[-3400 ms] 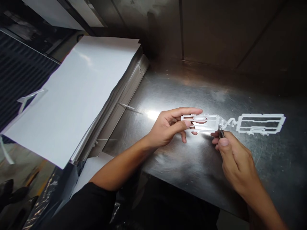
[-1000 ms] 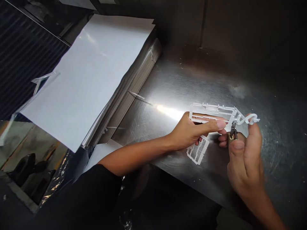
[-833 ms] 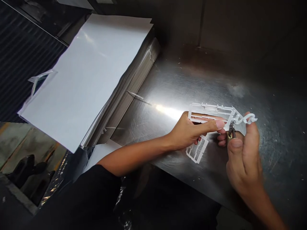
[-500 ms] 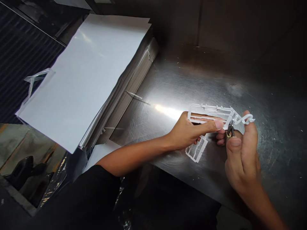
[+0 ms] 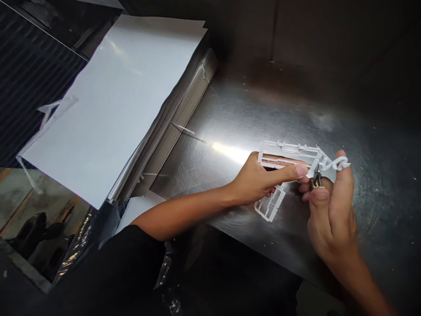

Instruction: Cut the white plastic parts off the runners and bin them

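Logged from my remote station: a thick stack of white sheets (image 5: 108,105) sits left of the scratched steel tabletop (image 5: 263,109), with its layered edge (image 5: 179,127) just beside the steel. A thin pale plastic sliver (image 5: 182,128) rests against that edge. Small white flecks (image 5: 245,83) dot the steel. A clear plastic strip (image 5: 57,105) lies near the top sheet's left corner. Below the stack: a loose white sheet (image 5: 138,213), crinkled black plastic (image 5: 77,250). Dark ribbed panel (image 5: 33,74) upper left; concrete floor (image 5: 23,193) lower left; dim metal wall panels (image 5: 329,35) behind.
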The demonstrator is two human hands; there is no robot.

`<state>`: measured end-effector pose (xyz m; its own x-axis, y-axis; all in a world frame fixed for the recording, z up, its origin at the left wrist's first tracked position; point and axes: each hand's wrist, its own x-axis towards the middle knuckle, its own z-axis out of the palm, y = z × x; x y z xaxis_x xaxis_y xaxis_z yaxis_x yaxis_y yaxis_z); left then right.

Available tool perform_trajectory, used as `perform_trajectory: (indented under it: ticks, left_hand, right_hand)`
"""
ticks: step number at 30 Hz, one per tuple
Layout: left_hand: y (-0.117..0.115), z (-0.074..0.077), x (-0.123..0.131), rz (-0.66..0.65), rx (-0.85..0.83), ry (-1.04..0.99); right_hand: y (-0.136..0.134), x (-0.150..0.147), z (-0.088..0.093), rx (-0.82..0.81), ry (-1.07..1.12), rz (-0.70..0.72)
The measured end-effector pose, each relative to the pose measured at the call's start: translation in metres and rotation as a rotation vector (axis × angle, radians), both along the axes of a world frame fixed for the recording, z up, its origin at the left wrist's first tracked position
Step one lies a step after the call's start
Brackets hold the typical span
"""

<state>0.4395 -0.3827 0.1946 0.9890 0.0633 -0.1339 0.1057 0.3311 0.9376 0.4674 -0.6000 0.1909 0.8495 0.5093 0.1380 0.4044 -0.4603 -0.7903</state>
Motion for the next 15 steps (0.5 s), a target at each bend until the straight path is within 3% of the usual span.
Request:
perform_trajectory:
  ticks: [10,15]
  left_hand:
    - [-0.0028,-0.0018,-0.0014,0.02,0.012,0.065]
    - [-0.0044,-0.0043,-0.0019,0.052,-0.072,0.1]
  right_hand:
    - [0.0047,-0.0012,-0.007,-0.113,-0.124,-0.118]
    - [0.0009,0.006,-0.0055,-0.015,-0.002,-0.121]
